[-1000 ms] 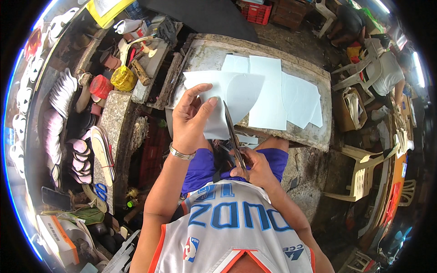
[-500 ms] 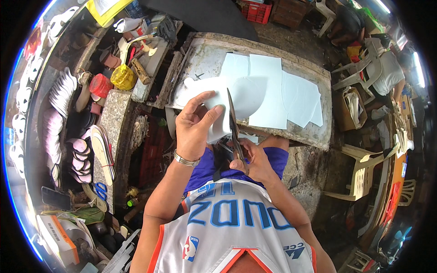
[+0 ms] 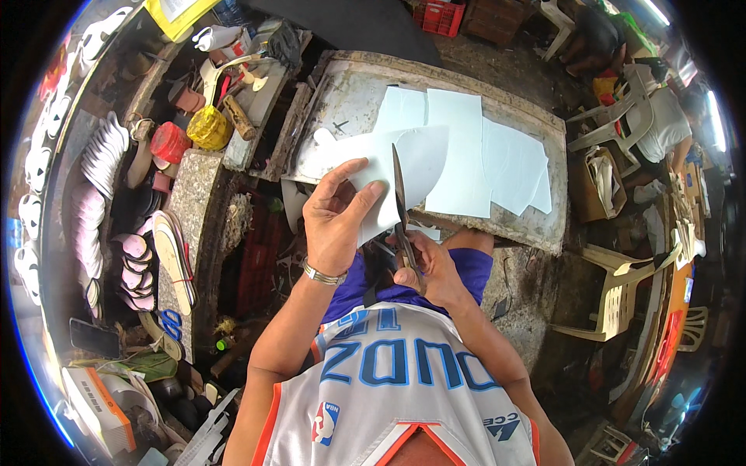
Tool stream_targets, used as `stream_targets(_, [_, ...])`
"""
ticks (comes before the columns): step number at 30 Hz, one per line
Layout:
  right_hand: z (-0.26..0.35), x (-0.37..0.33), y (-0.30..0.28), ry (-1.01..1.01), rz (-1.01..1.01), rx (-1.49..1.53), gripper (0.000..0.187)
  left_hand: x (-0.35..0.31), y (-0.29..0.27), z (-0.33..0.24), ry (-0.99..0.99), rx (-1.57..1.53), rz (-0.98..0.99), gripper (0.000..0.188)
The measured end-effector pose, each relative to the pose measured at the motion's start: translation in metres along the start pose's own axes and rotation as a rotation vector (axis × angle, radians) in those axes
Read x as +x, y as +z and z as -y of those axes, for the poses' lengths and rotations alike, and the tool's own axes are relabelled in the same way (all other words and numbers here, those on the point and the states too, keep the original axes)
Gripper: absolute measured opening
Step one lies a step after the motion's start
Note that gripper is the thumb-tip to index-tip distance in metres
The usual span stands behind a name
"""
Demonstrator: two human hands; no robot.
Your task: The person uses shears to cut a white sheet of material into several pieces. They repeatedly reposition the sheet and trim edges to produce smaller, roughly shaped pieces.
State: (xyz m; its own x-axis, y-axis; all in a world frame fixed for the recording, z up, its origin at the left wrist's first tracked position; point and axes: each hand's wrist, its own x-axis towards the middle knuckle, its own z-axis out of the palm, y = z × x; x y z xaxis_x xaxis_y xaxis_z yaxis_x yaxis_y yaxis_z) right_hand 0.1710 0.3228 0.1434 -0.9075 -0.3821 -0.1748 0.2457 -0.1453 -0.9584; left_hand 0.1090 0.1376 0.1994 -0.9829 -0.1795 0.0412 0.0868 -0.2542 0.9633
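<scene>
— Several white sheets (image 3: 482, 155) lie spread over the worn tabletop (image 3: 350, 93), and one more is lifted off it. Do you see which?

— Yes, the white sheet (image 3: 412, 167) held up just in front of the chest, above the near edge of the tabletop. It lies ahead of both hands, a little to the left of the blades.

— Who has it?

— The left hand (image 3: 336, 225) is clamped on its lower left part, thumb on top and fingers (image 3: 342, 175) spread over the face. It is the nearer hand to the sheet. The right hand (image 3: 427, 268) sits lower, closed around the handles of the scissors (image 3: 402, 217).

— And how do the blades run?

— Their long axis points away from the body, nearly straight up the picture, tip reaching into the sheet's middle. Whether the blades are parted or shut I cannot tell; they show as one dark line.

— Anything changed from a second ago?

— The sheet has swung: its broad part now stretches to the right of the blades, and the left hand has rolled over so the fingers splay wider. The scissors have tilted a touch more upright, and the right hand has hardly moved.
</scene>
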Motion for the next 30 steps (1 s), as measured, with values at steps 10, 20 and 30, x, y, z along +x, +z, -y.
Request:
stream_targets(10, [0.001,0.001,-0.001,0.026,-0.031,-0.053,0.079,-0.003,-0.005,-0.002,0.016,0.052,0.048,0.039])
stream_targets(20, [0.006,-0.001,-0.001,0.023,-0.051,-0.080,0.078,-0.002,-0.004,-0.004,0.007,-0.004,0.073,0.041])
stream_targets(30, [0.011,-0.003,0.003,-0.010,-0.107,-0.151,0.068,0.000,-0.007,-0.004,-0.005,0.025,0.086,0.042])
